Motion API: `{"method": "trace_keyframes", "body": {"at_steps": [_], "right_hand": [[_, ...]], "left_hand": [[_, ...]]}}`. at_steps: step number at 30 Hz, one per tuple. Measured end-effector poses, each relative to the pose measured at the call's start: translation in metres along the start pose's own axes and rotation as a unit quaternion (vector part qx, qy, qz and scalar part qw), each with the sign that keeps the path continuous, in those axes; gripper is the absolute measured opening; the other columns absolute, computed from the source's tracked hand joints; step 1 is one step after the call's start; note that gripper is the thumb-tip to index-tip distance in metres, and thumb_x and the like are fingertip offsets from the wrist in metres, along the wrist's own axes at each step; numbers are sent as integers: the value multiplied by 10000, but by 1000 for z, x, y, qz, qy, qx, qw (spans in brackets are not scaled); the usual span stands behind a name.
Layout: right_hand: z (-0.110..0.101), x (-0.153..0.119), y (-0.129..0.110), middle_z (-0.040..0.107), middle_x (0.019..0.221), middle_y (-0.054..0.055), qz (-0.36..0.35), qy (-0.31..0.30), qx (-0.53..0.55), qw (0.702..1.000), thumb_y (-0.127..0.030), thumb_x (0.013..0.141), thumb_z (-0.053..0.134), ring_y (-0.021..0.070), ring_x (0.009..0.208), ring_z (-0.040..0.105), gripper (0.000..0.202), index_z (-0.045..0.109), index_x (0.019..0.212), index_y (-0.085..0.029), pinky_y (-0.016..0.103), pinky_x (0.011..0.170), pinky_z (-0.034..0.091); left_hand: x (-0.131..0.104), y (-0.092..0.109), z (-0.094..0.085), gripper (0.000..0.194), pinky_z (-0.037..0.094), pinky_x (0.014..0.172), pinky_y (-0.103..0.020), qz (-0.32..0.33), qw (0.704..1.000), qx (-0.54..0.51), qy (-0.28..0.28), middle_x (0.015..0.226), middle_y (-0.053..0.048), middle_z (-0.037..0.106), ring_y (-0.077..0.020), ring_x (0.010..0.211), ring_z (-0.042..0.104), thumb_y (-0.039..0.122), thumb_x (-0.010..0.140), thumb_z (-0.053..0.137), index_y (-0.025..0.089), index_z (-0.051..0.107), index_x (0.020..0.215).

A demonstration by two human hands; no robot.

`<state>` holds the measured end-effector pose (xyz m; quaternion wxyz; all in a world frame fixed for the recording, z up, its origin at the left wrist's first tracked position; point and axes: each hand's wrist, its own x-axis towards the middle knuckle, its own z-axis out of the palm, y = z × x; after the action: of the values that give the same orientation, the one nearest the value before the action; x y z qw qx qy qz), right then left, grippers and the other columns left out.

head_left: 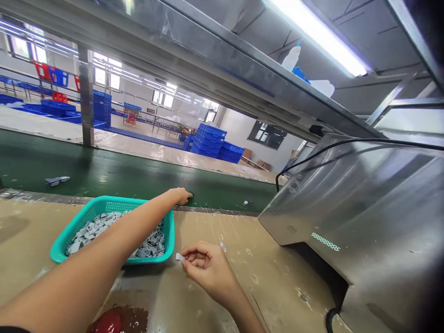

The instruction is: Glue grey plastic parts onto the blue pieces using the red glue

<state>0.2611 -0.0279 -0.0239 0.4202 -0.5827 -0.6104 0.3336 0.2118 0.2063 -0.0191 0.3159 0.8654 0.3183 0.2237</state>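
Parts in basket, before the conveyor belt.

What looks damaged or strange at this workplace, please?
The worktop looks worn: pale scuffs mark it, with a dark damaged-looking spot near the metal housing. A glossy red thing at the picture's bottom edge also looks odd; I cannot tell what it is. The teal basket shows no visible damage.
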Motion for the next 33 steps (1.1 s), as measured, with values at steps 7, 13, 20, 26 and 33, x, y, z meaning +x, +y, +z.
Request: {"method": "trace_keyframes", "body": {"at_steps": [7,13,20,26,33], "right_hand": [[9,-3,-5,554,667,6,-14,-41,61,997,-161,646,569,93,560,542,113,630,739,-137,210,551,488],[37,-16,-21,588,775,40,-95,-72,4,993,-130,664,559,110,640,556,116,642,745,-142,218,596,489],[58,-30,-36,600,676,4,-159,-124,-131,971,-67,676,548,94,559,509,184,656,779,-175,183,508,419],[66,-30,-35,657,717,14,-201,-126,-180,955,-99,716,561,102,578,542,152,674,763,-189,191,523,427],[68,-29,-28,685,775,49,-283,-100,-186,936,-114,748,555,149,698,603,156,687,781,-189,251,627,486]], "left_hand": [[-16,-17,-32,121,445,784,-353,-2,989,145,-36,861,-47,606,-179,862,563,245,745,590,138,593,804],[-98,-11,-77,130,425,738,-307,6,987,118,111,732,-32,612,-201,805,582,243,702,587,159,538,788],[-215,16,-90,185,463,608,-244,-83,887,-425,161,709,-36,605,-95,605,549,278,740,563,143,516,857],[-245,18,-98,152,463,555,-260,-139,825,-530,136,783,-82,615,-95,565,493,196,765,468,124,601,783],[-239,11,-92,137,414,500,-188,-142,820,-550,70,682,-35,534,-63,557,452,144,657,619,107,643,787]]}}
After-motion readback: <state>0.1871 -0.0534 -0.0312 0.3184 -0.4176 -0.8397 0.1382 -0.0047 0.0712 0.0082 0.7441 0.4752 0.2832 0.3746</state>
